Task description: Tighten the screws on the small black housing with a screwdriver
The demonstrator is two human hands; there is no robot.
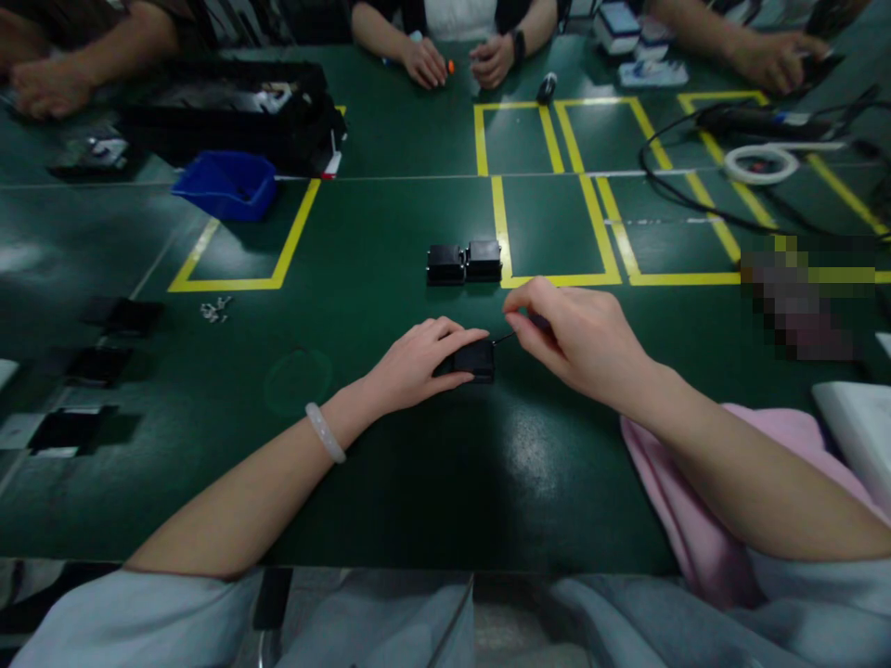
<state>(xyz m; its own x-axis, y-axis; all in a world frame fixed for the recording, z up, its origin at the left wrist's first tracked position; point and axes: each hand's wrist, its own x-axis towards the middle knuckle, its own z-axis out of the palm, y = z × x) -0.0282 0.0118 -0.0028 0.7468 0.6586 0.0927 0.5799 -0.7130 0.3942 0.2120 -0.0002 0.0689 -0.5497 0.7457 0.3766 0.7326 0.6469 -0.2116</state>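
My left hand (418, 357) rests over a small black box (476, 358) on the green table, fingers curled around it and holding it down. My right hand (577, 336) is closed around a thin dark tool (507, 338) whose tip touches the box's top right edge. Two more small black boxes (464, 263) sit side by side just beyond my hands, next to a yellow taped line. A pale bracelet (324, 432) circles my left wrist.
A blue bin (226, 184) and a black tray (229, 109) stand at the back left. Small screws (215, 309) lie left of centre. Flat black parts (94, 366) line the left edge. Other people's hands (456, 63) rest at the far side. Cables and a tape roll (760, 164) lie at the right.
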